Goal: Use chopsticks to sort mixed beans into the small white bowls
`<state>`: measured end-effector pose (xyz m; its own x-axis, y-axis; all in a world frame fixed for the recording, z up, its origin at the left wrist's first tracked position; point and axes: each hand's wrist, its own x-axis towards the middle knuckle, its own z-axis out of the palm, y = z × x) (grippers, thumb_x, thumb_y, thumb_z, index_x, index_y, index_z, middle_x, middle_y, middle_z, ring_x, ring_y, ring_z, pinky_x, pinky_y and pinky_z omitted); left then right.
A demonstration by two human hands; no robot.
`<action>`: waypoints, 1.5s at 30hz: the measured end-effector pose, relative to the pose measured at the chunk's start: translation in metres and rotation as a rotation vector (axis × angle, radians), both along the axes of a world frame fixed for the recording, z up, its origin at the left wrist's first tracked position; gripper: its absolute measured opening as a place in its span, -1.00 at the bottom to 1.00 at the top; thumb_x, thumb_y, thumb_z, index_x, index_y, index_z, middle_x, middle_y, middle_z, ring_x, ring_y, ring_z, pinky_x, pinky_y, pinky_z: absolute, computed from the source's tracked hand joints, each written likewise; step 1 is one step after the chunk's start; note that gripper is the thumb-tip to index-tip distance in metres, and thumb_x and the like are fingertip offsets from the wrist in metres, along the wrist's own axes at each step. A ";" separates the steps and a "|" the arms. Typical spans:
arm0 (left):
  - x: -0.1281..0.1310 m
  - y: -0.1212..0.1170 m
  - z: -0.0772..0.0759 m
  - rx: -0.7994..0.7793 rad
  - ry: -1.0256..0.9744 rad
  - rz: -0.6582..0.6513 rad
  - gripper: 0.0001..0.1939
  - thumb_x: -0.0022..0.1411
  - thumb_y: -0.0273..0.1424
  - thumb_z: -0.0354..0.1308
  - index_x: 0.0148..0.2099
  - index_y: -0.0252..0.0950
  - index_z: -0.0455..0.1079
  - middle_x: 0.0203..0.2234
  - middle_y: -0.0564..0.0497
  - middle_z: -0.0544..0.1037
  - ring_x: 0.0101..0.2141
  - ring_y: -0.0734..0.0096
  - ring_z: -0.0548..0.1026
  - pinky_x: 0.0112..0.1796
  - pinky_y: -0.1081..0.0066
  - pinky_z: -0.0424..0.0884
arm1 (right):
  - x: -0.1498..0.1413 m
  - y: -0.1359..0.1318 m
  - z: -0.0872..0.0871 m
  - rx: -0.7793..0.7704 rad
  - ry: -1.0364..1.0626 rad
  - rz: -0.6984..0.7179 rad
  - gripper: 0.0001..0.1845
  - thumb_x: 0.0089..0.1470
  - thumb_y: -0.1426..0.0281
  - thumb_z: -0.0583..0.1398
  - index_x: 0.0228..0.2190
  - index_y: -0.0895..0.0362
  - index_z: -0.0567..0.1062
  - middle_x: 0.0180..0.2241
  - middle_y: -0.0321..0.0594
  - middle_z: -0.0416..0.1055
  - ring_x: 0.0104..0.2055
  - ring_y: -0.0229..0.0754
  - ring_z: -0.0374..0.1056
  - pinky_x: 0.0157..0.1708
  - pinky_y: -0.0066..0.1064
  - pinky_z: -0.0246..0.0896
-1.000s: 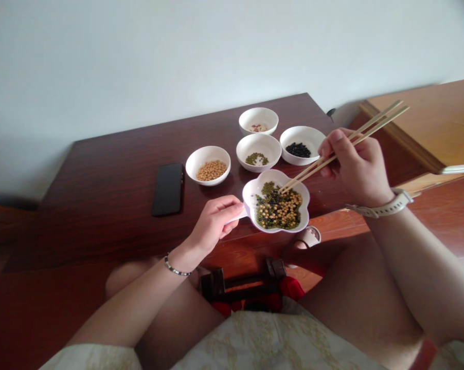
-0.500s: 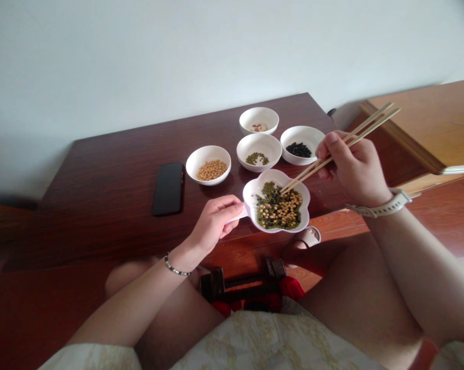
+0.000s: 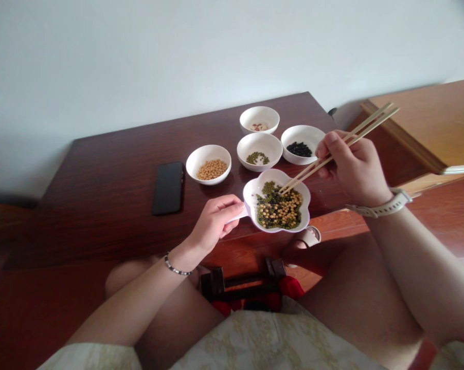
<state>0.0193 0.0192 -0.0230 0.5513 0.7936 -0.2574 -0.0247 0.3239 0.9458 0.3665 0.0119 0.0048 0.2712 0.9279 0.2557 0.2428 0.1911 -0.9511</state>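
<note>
My left hand (image 3: 219,220) is closed round the handle of a white flower-shaped bowl (image 3: 250,195) at the table's front edge. Green, black and tan beans (image 3: 280,209) lie mixed inside it. A pair of wooden chopsticks (image 3: 355,141) is gripped in my right hand (image 3: 353,164), their tips down among the beans. Whether the tips pinch a bean is too small to tell. Beyond stand a white bowl of tan beans (image 3: 212,169), one of green beans (image 3: 257,158), one of black beans (image 3: 299,149) and one with reddish and pale pieces (image 3: 259,127).
A black phone (image 3: 167,188) lies on the dark wooden table (image 3: 112,169), left of the bowls. The pale wall (image 3: 158,61) rises behind. A lighter wooden piece of furniture (image 3: 428,118) stands at the right. Below the table edge are my legs and a sandalled foot (image 3: 311,236).
Almost nothing differs. The chopstick tips have shifted very slightly left among the beans; both hands keep their hold and place.
</note>
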 end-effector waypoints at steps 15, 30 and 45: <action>0.003 -0.001 0.003 0.004 0.053 0.033 -0.59 0.55 -0.08 0.55 -0.22 -0.23 0.56 -0.52 0.19 0.30 -0.49 0.50 0.14 -0.40 0.40 -0.08 | 0.001 0.001 0.000 0.020 -0.009 -0.007 -0.22 0.48 -0.39 0.52 -0.40 -0.01 0.61 -0.54 -0.24 0.40 -0.55 -0.18 0.22 -0.51 -0.22 -0.05; 0.000 0.000 0.000 0.006 0.067 -0.052 -0.59 0.60 -0.06 0.53 -0.18 -0.23 0.58 -0.54 0.19 0.37 -0.51 0.50 0.14 -0.47 0.49 -0.01 | 0.025 0.045 -0.021 0.378 0.370 -0.243 -0.42 0.77 0.27 0.27 -0.44 0.02 0.48 -0.44 -0.30 0.34 -0.59 -0.31 0.15 -0.67 -0.39 -0.21; 0.002 -0.005 -0.007 0.082 0.043 0.004 -0.54 0.58 0.01 0.54 -0.18 -0.22 0.56 -0.54 0.18 0.38 -0.52 0.48 0.21 -0.49 0.49 0.04 | 0.043 0.048 -0.015 0.359 -0.089 -0.596 -0.34 0.81 0.68 0.06 -0.39 -0.02 0.46 -0.63 -0.49 0.28 -0.67 -0.32 0.29 -0.65 -0.37 -0.01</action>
<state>0.0215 0.0141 -0.0299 0.5382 0.8150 -0.2146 0.0155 0.2449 0.9694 0.4100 0.0602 -0.0101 0.6714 0.4814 0.5635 0.4779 0.2999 -0.8256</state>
